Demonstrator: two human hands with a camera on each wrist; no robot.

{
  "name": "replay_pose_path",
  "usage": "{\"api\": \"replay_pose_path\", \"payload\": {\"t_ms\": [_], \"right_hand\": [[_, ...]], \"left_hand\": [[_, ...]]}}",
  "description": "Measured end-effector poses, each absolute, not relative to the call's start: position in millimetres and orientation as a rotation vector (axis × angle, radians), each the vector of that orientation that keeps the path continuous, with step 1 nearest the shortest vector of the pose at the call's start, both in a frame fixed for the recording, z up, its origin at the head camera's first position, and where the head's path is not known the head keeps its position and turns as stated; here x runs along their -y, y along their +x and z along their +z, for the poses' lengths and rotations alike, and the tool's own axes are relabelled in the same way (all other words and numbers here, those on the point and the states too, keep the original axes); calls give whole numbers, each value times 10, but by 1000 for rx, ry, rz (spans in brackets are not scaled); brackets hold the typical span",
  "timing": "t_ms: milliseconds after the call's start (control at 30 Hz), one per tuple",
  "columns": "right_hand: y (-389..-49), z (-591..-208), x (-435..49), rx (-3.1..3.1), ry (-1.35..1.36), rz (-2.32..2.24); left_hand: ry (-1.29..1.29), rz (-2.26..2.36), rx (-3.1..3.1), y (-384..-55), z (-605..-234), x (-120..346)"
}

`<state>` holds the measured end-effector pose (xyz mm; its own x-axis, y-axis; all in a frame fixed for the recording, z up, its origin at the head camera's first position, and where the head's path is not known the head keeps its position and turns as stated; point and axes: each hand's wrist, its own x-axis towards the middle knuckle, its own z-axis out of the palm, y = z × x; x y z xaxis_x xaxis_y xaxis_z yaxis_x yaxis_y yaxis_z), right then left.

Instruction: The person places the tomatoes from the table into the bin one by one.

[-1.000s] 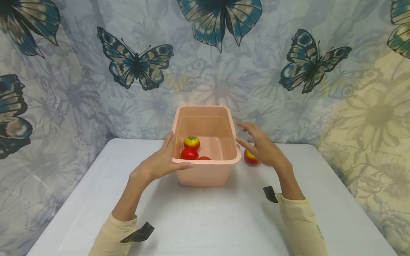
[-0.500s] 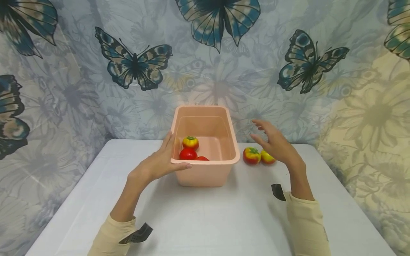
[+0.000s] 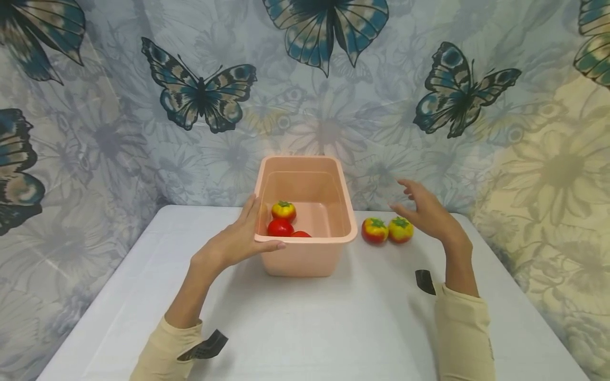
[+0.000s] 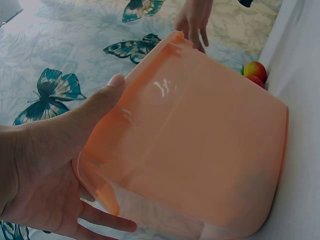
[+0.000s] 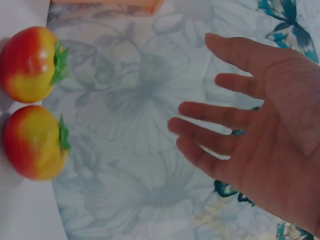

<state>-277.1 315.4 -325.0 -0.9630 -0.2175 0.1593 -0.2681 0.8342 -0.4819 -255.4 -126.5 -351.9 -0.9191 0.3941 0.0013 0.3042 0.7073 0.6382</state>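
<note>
My left hand rests on the near left corner of a peach plastic tub. Its straight fingers lie along the left side, and the thumb runs along the front rim. Inside the tub are a red-and-yellow fruit with a green leafy top, a red fruit and part of another red fruit behind the front rim. My right hand is in the air, fingers spread, holding nothing. Beside it on the table sit two red-and-yellow leafy-topped fruits, side by side, right of the tub.
A white table carries the tub near its back edge. Behind and at both sides hangs a pale floral cloth printed with large blue butterflies.
My right hand has moved right, away from the tub's right rim, uncovering the second fruit on the table. The left hand and the tub have stayed in place.
</note>
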Motion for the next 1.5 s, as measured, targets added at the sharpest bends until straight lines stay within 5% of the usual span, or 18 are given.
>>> {"api": "replay_pose_path", "payload": {"t_ms": [1100, 1500], "right_hand": [[-3097, -3861, -3424, 3450, -66, 574], [-3172, -3954, -3472, 3398, -2, 627]], "left_hand": [[582, 1001, -2781, -2556, -3508, 1267], [587, 999, -2789, -2562, -3513, 1272]]}}
